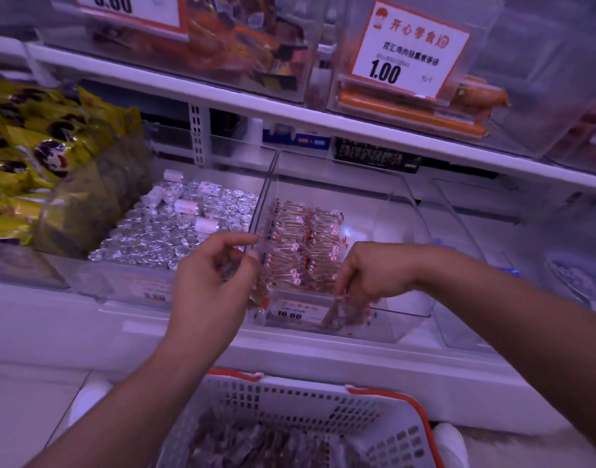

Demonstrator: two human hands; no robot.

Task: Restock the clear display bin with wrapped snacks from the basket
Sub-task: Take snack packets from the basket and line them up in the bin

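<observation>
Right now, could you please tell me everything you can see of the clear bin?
The clear bin is a see-through plastic box, open on top, on the lower shelf. Wrapped snacks lie in rows in its left part; the right part is bare. A price tag reading 10.80 sits on its front wall. The left hand holds snacks at its left wall, and the right hand holds snacks at its front edge.
</observation>
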